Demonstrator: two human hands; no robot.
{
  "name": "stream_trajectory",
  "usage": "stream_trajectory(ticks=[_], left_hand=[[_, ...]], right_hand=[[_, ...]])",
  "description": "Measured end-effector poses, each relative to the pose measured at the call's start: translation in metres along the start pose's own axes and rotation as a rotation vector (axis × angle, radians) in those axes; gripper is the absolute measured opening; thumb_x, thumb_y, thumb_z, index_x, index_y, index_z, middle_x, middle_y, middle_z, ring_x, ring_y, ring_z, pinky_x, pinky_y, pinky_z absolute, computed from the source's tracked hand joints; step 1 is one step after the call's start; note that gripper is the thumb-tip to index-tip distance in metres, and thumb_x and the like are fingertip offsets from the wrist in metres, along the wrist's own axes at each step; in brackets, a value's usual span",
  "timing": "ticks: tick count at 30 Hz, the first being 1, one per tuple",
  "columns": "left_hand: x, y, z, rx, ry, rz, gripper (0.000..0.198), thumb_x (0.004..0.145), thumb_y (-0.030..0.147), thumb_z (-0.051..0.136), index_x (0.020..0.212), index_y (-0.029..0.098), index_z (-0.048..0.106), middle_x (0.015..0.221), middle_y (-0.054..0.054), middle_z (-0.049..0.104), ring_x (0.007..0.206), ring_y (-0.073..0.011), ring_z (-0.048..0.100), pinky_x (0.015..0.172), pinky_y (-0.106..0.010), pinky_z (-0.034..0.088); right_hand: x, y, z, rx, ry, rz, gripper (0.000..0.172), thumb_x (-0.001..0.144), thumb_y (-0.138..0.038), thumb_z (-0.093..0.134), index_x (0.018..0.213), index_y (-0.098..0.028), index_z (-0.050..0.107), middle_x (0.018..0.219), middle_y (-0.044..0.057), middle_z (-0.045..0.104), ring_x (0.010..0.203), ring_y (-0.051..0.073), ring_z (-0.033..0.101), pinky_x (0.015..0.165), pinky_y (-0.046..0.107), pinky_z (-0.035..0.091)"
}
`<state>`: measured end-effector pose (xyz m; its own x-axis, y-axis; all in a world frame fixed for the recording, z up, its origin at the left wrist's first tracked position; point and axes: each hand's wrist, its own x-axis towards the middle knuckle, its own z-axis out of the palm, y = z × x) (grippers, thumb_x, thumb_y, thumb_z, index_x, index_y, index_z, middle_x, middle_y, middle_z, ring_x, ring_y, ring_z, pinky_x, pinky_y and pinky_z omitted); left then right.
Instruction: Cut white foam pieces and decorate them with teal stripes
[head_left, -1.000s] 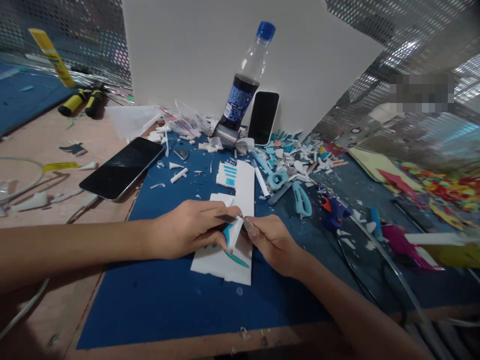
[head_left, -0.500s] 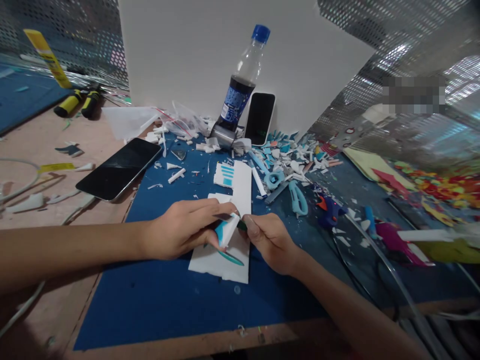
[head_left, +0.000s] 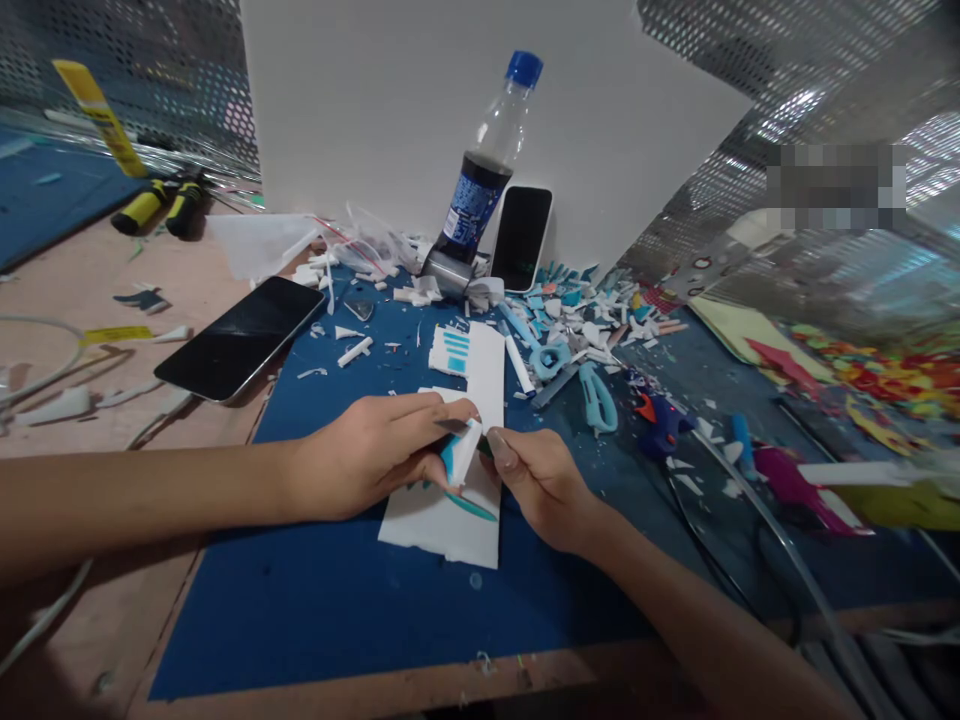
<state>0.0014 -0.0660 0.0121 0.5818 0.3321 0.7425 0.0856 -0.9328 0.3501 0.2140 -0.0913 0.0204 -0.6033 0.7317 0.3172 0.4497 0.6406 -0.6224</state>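
My left hand (head_left: 382, 445) is closed around a small white and blue foam piece (head_left: 463, 452), gripped between thumb and fingers. A slim teal strip (head_left: 472, 506) sticks out below that thumb. A dark sliver (head_left: 451, 426) shows by the left fingertips; its kind is unclear. Close on the right, my right hand (head_left: 544, 485) is pinched, its thumb tip near the piece; the small dark thing in its fingers is mostly hidden. Under both hands lies a white foam sheet (head_left: 457, 540), and beyond them a foam scrap with blue bars (head_left: 454, 350).
A blue mat (head_left: 337, 620) covers the table. Behind stand a cola bottle (head_left: 476, 195) and a propped phone (head_left: 523, 240). Another phone (head_left: 240, 338) lies left. Foam scraps (head_left: 592, 310), light-blue scissors handles (head_left: 598, 400) and a blue glue gun (head_left: 664, 425) lie right.
The white and blue piece has shifted slightly right and turned in my left hand, and the teal strip has moved with it. My right hand stays almost in place.
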Motion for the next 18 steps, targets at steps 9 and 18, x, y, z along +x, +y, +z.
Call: stream_trajectory(ticks=[9,18], left_hand=[[-0.001,0.0009,0.0002,0.007,-0.032,-0.014,0.021,0.1,0.022,0.037,0.115,0.01,0.045,0.079,-0.004,0.057,0.067,-0.0094,0.055,0.056,-0.014,0.047],[0.0018,0.0024,-0.0013,-0.048,-0.131,-0.094,0.02,0.1,0.023,0.034,0.103,0.011,0.049,0.078,-0.006,0.058,0.062,-0.01,0.054,0.055,-0.015,0.047]], right_hand=[[-0.0008,-0.0011,0.0014,-0.001,0.0,-0.017,0.036,0.1,-0.027,0.03,0.066,-0.02,0.035,0.051,-0.006,0.034,0.041,0.006,0.033,0.043,0.02,0.024],[-0.0021,-0.0015,0.0041,-0.037,0.008,-0.044,0.031,0.099,-0.023,0.032,0.068,-0.02,0.036,0.053,-0.006,0.035,0.042,0.006,0.034,0.044,0.021,0.025]])
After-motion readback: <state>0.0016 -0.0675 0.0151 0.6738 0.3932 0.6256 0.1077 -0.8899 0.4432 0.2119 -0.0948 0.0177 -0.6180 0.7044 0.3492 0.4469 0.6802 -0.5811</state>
